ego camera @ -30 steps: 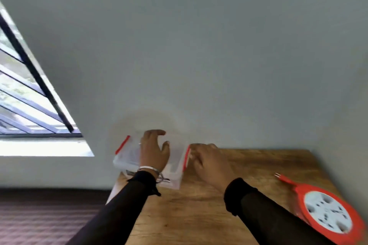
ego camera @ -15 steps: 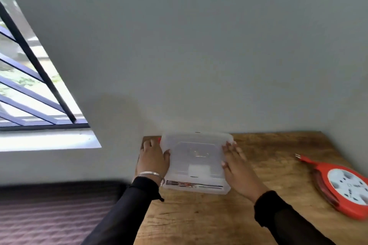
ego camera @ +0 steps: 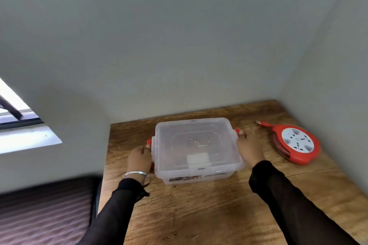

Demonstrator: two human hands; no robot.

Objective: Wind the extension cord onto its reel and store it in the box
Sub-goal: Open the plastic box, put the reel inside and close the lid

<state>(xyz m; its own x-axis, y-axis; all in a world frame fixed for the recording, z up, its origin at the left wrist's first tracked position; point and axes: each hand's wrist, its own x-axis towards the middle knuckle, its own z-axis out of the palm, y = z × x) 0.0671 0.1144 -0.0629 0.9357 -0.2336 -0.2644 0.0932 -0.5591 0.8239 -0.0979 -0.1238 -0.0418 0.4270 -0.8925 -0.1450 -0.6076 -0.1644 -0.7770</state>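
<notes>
Box (ego camera: 196, 149) on tabletop (ego camera: 199, 215), lid on — left hand (ego camera: 139, 158) & right hand (ego camera: 249, 148) fingers curled on side latches. Reel (ego camera: 296, 144) wound; next: unclip lid.

No text can be read here. The clear plastic box (ego camera: 196, 150) carries a printed label strip (ego camera: 186, 178) on its front wall, but it is too blurred; marks on the extension cord reel (ego camera: 296, 144) face are also unreadable
</notes>
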